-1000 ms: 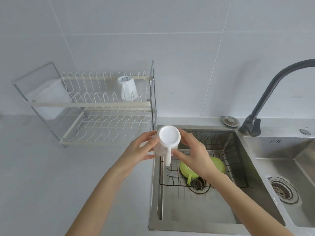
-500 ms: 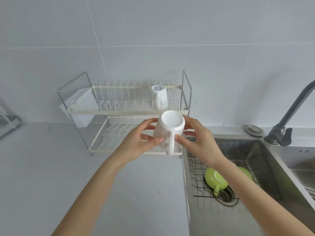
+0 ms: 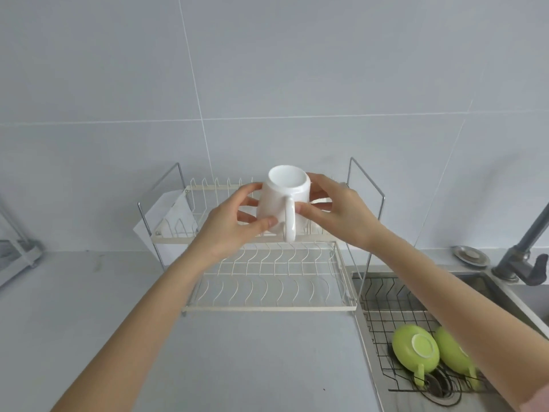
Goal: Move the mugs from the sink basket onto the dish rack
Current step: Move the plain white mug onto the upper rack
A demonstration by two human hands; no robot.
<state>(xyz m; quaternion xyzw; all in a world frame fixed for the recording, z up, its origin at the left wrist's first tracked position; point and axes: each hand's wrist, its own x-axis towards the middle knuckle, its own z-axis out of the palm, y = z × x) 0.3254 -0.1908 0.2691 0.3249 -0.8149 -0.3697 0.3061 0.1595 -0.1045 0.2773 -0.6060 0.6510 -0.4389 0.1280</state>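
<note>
I hold a white mug (image 3: pixel 282 200) upside down, base towards me and handle facing me, over the upper tier of the two-tier wire dish rack (image 3: pixel 267 307). My left hand (image 3: pixel 234 221) grips its left side and my right hand (image 3: pixel 335 212) its right side. The mug seen earlier on the upper tier is hidden behind my hands. Two green mugs (image 3: pixel 416 349) lie upside down in the black wire sink basket (image 3: pixel 383 295) at the lower right; my right forearm partly covers the second green mug (image 3: pixel 451 352).
A dark faucet (image 3: pixel 531 248) rises at the right edge, with a round metal cap (image 3: pixel 471 255) beside it. The grey counter (image 3: pixel 148 337) spreads left of the sink. Another metal stand (image 3: pixel 17 254) shows at the far left. A tiled wall stands behind the rack.
Both hands have carried the white mug up and left from above the sink to the rack's upper tier. My view has turned left, bringing the rack to the centre.
</note>
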